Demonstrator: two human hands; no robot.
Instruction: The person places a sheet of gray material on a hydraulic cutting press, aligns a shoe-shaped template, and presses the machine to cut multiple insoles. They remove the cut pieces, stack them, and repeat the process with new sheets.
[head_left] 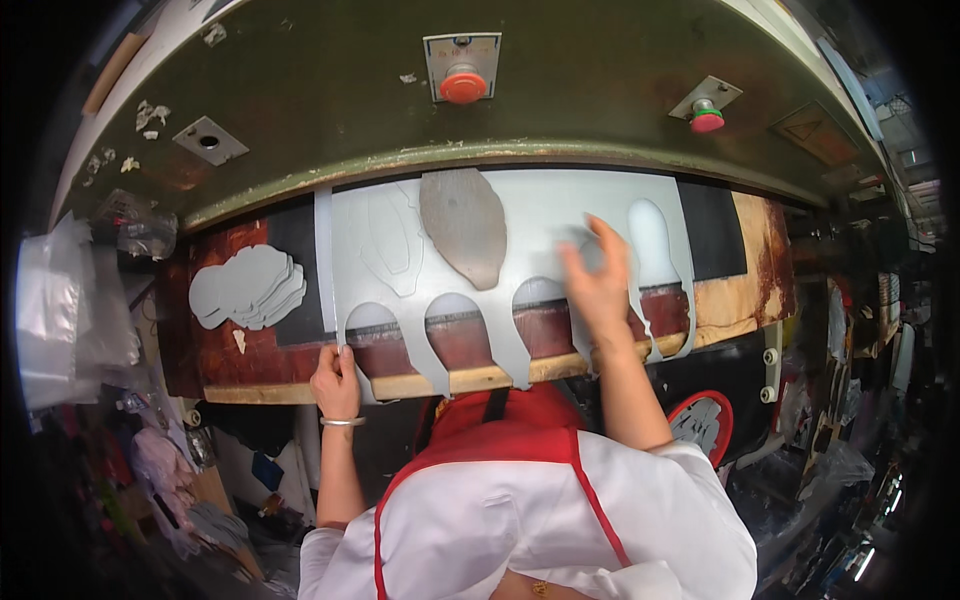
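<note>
A pale grey sheet point(545, 210) with several sole-shaped holes cut along its near edge lies on the cutting board point(760, 280) of a press. A metal sole-shaped cutting die point(463, 225) rests on the sheet under the green press head point(560, 110). My left hand point(336, 380) pinches the sheet's near left corner at the board's front edge. My right hand point(598, 285) is blurred, fingers spread, lying on the sheet to the right of the die, beside a cut-out hole point(650, 235).
A stack of cut grey sole pieces point(248, 287) lies on the board at left. A red round button point(463, 85) and a red and green button point(706, 118) sit on the press head. Clear bags point(70, 310) hang at far left. Clutter fills the floor on both sides.
</note>
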